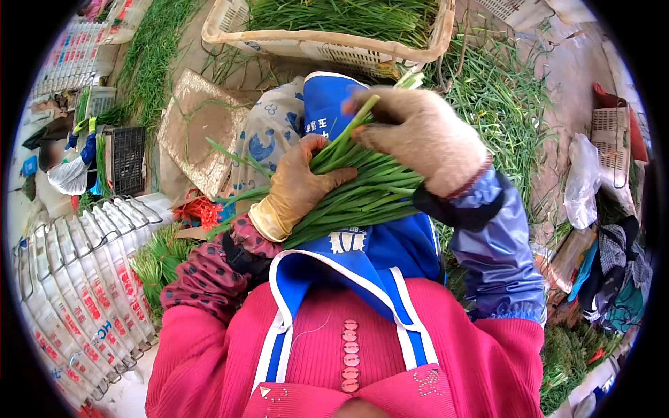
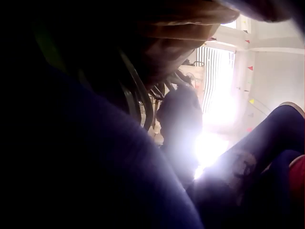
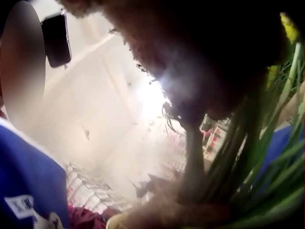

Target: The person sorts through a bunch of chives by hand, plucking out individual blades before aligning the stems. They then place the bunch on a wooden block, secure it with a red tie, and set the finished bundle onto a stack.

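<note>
A bunch of long green chives [image 1: 369, 195] lies across the person's lap, over a blue apron [image 1: 394, 244]. The left hand [image 1: 296, 182], in a yellowish glove, grips the bunch, its thumb lying across the leaves. The right hand [image 1: 418, 129], in a fuzzy tan glove, holds a few stalks at the upper end of the bunch between thumb and fingers. Pale stalk ends show just beyond that hand. In the right wrist view, green leaves [image 3: 281, 167] hang below the dark glove. The left wrist view is mostly dark, with a few leaves [image 2: 138, 88] faintly visible.
A cream plastic crate [image 1: 327, 45] full of chives stands ahead. Loose chives [image 1: 498, 118] cover the floor at the right. A worn board [image 1: 198, 129] lies ahead left, near red ties [image 1: 202, 210]. Stacked white crates [image 1: 87, 285] stand at left; another person [image 1: 70, 167] sits farther off.
</note>
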The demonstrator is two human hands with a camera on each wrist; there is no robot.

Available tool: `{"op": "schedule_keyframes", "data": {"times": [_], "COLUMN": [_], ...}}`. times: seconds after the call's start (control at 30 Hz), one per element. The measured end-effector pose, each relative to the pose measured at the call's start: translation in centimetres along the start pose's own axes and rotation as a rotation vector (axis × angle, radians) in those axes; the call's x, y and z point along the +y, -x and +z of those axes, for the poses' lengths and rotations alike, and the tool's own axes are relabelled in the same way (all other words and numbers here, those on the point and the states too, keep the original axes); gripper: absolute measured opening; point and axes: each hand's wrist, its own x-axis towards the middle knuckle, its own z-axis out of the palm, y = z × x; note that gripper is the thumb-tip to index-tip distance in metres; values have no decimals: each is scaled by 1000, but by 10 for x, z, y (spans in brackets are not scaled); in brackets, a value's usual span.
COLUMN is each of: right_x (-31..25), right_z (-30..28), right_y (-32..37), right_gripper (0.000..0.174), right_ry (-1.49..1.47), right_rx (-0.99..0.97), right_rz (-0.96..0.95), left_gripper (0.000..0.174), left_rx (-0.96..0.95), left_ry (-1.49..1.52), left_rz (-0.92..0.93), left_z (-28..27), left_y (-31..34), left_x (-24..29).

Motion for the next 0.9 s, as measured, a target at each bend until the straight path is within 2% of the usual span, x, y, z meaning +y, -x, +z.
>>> {"op": "schedule_keyframes", "data": {"times": [0.03,0.07,0.17,0.2,0.23,0.27,0.33,0.37,0.43,0.5,0.53,0.57,0.63,0.83,0.87,0.9], "right_x": [-3,-11,-1,6,20,39,55,55,62,39,40,44,52,60,65,69], "right_z": [3,3,-7,-14,-23,-37,-76,-92,-84,-73,-70,-54,-42,-32,-27,-25], "right_y": [-2,-2,2,5,9,7,6,9,11,22,20,16,12,13,14,16], "right_gripper": [33,26,24,22,19,14,18,24,34,47,56,54,51,35,27,27], "right_ry": [93,145,406,413,427,379,-261,-221,-205,-334,-425,-374,-676,-740,-796,-786], "right_rx": [-2,-41,94,233,480,628,885,826,772,342,210,299,228,125,193,188], "right_rz": [-67,14,-101,-104,-202,-110,218,307,309,352,368,271,279,296,314,339], "left_gripper": [36,36,38,40,42,39,33,33,33,33,33,34,35,39,37,35], "left_rx": [-3,10,68,97,127,154,208,211,214,214,215,212,209,-23,-29,-34], "left_ry": [-46,-53,-131,-199,-267,-290,-340,-370,-432,-414,-404,-388,-366,15,98,181], "left_rz": [4,23,75,85,97,130,190,194,209,256,277,270,255,68,69,71], "left_z": [-1,-1,0,0,1,2,4,4,5,5,5,6,4,-5,-6,-7], "left_y": [0,0,-2,-1,-1,0,4,6,8,7,7,8,9,8,6,2], "left_x": [1,-3,-12,-10,-7,-6,-3,-1,2,-2,-4,-4,-4,0,0,-1]}}
